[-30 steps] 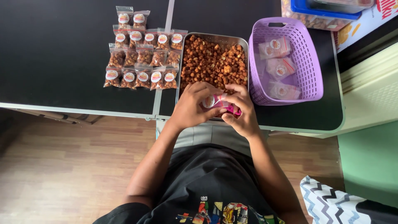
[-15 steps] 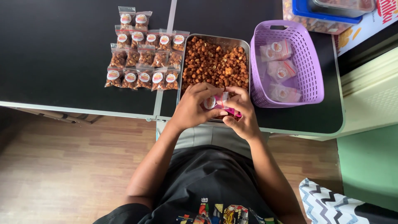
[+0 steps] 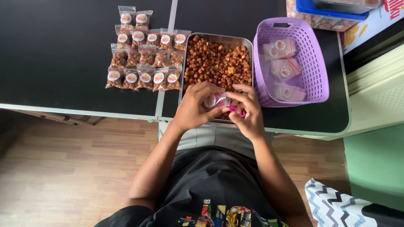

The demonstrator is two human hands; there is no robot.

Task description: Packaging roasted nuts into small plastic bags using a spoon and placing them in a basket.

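Black counter [image 3: 63, 54] fills the upper part of the view, with wooden flooring below its near edge and a pale green wall at the right. On it a metal tray [image 3: 248, 42] is heaped with brown roasted nuts [image 3: 219, 63]. To the tray's left, filled packets [image 3: 145, 54] with round labels are laid out in neat rows; to its right, a purple basket [image 3: 313, 75] holds three more packets.

Over the tray's near edge, a small clear bag [image 3: 216, 101] with a round label is held between both hands. The left hand [image 3: 193, 107] is curled, its fingertips pinched together on the bag's left side. The right hand [image 3: 248, 111] is likewise closed on the bag's right side, and a pink object [image 3: 236, 111] (apparently a small scoop or clip, too hidden to tell which) is tucked under its fingers. Neither hand is spread; both are clamped on the same bag, and they touch each other at the fingertips.

The step in hand appears to be handling the bag's mouth. For this to go well, the bag would best be kept over the tray so that any stray nuts fall back in, the mouth kept level and uppermost, and the grip kept light at the top strip, so the contents are not crushed and the label stays facing upward.
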